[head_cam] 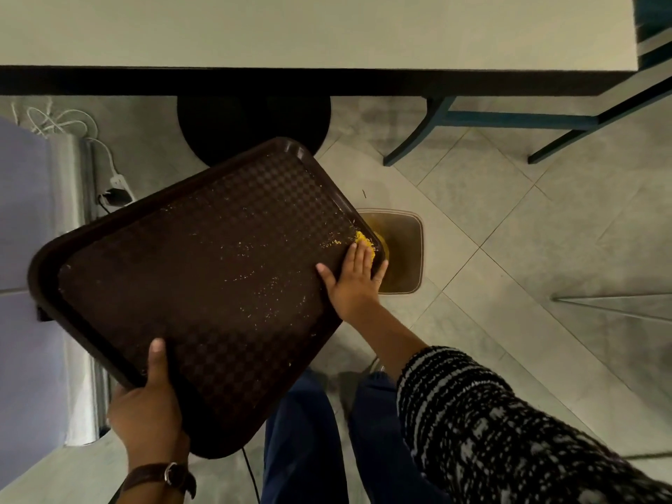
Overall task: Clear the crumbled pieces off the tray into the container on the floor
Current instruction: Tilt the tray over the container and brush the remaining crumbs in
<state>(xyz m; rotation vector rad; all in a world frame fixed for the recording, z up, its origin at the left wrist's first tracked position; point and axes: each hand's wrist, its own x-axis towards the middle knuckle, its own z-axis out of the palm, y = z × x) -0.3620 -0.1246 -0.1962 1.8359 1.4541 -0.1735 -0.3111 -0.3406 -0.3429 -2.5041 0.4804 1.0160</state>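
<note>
From the head camera, looking straight down, a person stands over a tiled floor (509, 220) holding a dark brown tray (203, 285) tilted, its far corner toward two o'clock hanging over a brown container (407, 249) that sits on the floor. The left hand (149, 412) grips the tray's near edge at about seven o'clock, thumb lying on the top surface and fingers curled underneath; a watch (171, 474) with a brown strap is on that wrist. The right hand (356, 274) lies flat and open on the tray near its three o'clock corner, fingers spread and pressed to the surface, gripping nothing. At its fingertips is a heap of yellow crumbs (363, 241), right at the tray's rim above the container. Thin trails of smaller crumbs are scattered across the middle of the tray. The right arm wears a black-and-white knitted sleeve (491, 431). At twelve o'clock runs the pale bench (291, 30) with a round black base (251, 125) beneath it, and a blue-framed chair (509, 120) stands at one o'clock. White cables (72, 121) lie at ten o'clock.
</note>
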